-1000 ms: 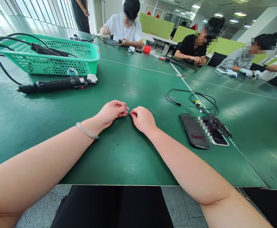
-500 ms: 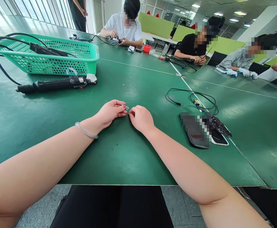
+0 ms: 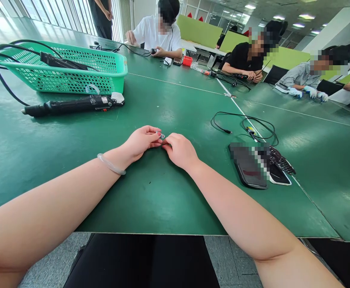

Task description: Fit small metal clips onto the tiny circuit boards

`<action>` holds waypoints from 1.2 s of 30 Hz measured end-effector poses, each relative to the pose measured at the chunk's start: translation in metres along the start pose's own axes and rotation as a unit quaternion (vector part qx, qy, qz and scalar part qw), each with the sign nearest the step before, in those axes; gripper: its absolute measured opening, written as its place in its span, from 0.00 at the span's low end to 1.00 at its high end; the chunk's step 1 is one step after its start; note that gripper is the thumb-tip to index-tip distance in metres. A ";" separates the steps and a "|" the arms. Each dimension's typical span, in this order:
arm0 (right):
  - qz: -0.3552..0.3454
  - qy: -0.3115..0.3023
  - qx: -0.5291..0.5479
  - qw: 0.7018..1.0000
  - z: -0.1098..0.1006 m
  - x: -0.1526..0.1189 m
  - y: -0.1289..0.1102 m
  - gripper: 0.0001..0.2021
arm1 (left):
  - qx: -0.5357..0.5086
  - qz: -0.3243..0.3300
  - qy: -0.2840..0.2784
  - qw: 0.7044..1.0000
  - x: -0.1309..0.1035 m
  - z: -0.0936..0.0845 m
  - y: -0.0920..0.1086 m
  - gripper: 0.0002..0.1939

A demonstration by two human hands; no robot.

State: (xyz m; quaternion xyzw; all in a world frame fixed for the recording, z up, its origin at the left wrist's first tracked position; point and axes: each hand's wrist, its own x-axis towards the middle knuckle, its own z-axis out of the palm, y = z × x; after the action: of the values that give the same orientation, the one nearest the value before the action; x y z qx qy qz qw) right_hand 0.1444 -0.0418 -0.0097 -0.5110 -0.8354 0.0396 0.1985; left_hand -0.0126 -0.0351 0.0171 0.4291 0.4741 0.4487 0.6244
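A small, shiny piece (image 3: 162, 136) is pinched between the thumb and fingers of my left hand (image 3: 142, 143), just above the green table (image 3: 151, 208). My right hand (image 3: 181, 151) is closed, its thumb and fingertips pressed together close beside the piece. Whatever those right fingertips hold, if anything, is too small to make out. A clear bangle (image 3: 111, 164) circles my left wrist. Behind my left hand lies a black electric screwdriver (image 3: 73, 105), its tip pointing left.
A green basket (image 3: 121, 76) with cables and a black device stands at the back left. Right of my hands lie a black phone (image 3: 248, 168), a white-edged phone (image 3: 278, 176) and a coiled cable (image 3: 243, 116). Several people sit across the table.
My right fingertips have come nearer to the small piece in my left hand. The view has shifted slightly. Across the table, the person in white has raised a hand.
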 end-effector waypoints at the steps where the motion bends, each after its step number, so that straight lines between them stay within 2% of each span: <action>1: -0.006 -0.005 -0.002 1.000 0.001 0.000 0.000 0.10 | 0.000 0.000 -0.001 1.000 0.000 0.000 0.000 0.05; 6: -0.021 -0.017 -0.013 1.000 0.002 -0.001 0.002 0.14 | 0.002 0.000 -0.009 1.000 0.001 0.000 0.000 0.04; 13: 0.042 0.011 0.029 0.999 -0.003 -0.003 0.002 0.08 | 0.012 0.003 -0.004 1.000 0.001 -0.001 -0.001 0.04; 20: 0.022 0.002 0.025 0.999 0.000 -0.001 0.003 0.08 | 0.006 0.005 -0.003 1.000 0.001 -0.001 -0.002 0.05; 27: 0.039 0.002 0.027 0.999 0.001 -0.001 0.004 0.08 | -0.002 0.006 -0.010 1.000 0.003 -0.003 -0.003 0.10; 30: 0.046 0.032 0.055 0.997 -0.002 -0.001 0.004 0.08 | 0.010 0.010 -0.019 1.000 0.004 -0.004 -0.005 0.11; 36: 0.057 0.135 0.148 0.978 -0.007 -0.004 -0.001 0.07 | 0.032 0.007 -0.027 0.999 0.001 -0.003 -0.003 0.10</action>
State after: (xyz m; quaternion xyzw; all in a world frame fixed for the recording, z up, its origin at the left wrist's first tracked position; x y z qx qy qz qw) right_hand 0.1478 -0.0465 -0.0038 -0.5235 -0.7551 0.1049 0.3806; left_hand -0.0144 -0.0343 0.0131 0.4643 0.4683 0.4263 0.6192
